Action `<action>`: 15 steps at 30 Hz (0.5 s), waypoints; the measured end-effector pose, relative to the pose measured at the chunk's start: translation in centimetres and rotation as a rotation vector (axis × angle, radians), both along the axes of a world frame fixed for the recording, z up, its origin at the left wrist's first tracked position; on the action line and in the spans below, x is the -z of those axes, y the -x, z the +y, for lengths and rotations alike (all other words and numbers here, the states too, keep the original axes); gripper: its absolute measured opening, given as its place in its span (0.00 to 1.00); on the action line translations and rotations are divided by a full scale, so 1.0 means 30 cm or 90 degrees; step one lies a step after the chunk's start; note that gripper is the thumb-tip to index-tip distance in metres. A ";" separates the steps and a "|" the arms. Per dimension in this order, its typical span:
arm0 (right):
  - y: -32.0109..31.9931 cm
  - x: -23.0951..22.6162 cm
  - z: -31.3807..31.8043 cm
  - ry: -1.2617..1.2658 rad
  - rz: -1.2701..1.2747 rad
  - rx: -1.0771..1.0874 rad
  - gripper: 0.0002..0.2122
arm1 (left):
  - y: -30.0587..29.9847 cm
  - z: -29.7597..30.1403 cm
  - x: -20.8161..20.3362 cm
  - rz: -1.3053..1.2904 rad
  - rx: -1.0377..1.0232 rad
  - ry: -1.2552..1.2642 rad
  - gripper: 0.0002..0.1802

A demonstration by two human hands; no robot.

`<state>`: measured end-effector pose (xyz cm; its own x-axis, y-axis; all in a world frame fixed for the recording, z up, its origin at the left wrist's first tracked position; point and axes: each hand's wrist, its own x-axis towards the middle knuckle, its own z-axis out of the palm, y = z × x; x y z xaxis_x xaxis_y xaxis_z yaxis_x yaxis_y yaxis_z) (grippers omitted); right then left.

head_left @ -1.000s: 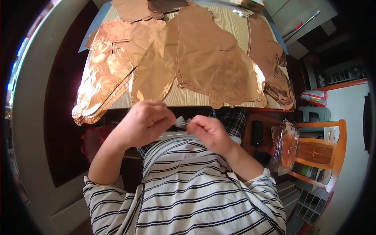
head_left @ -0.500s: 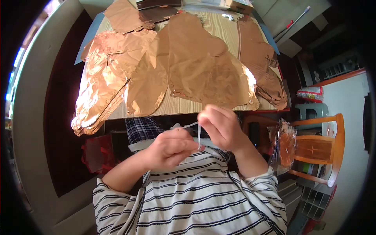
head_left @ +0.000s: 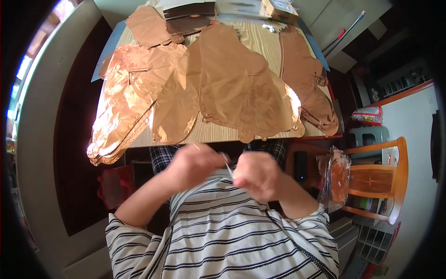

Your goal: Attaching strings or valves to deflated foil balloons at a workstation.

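Held in front of my striped top, both hands are closed and partly smeared by motion. A thin whitish strip [head_left: 229,168] stretches between them, perhaps a ribbon or a straw; its exact kind is unclear. My left hand [head_left: 196,163] grips its upper end with curled fingers, while my right hand [head_left: 258,173] pinches its lower end close to the thumb. Beyond them, flat copper-coloured foil shapes [head_left: 232,79], resembling uninflated foil balloons, lie on the wooden table [head_left: 209,131]. Neither hand touches these shapes.
A crumpled, shiny foil stack [head_left: 132,88] overhangs the table's left front corner. More folded foil [head_left: 302,65] lies at the right. A cardboard box [head_left: 281,11] and small white pieces [head_left: 268,28] sit at the back. Plastic-wrapped packages [head_left: 339,174] rest against a wooden chair [head_left: 376,179].
My left hand has risen slightly, and my right hand has dropped lower. The strip between them now slants down to the right instead of hanging upright from my right fingers.
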<state>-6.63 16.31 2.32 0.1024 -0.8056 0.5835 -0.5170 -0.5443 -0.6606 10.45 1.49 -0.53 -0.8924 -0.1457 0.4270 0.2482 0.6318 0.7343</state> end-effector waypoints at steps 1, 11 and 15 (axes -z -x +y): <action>0.034 -0.017 -0.029 0.046 0.012 0.006 0.05 | 0.002 0.027 0.017 0.006 0.105 0.045 0.13; 0.026 0.006 -0.035 -0.028 -0.045 0.115 0.07 | 0.008 0.050 -0.016 0.034 0.116 0.040 0.14; -0.046 0.104 -0.040 -0.069 -0.043 -0.027 0.09 | 0.002 -0.025 -0.102 0.005 -0.131 -0.065 0.13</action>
<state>-5.23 15.12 -0.81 0.1006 -0.8602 0.5000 -0.4474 -0.4879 -0.7495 10.40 0.75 2.55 -0.8363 -0.3666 0.4078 0.1282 0.5924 0.7954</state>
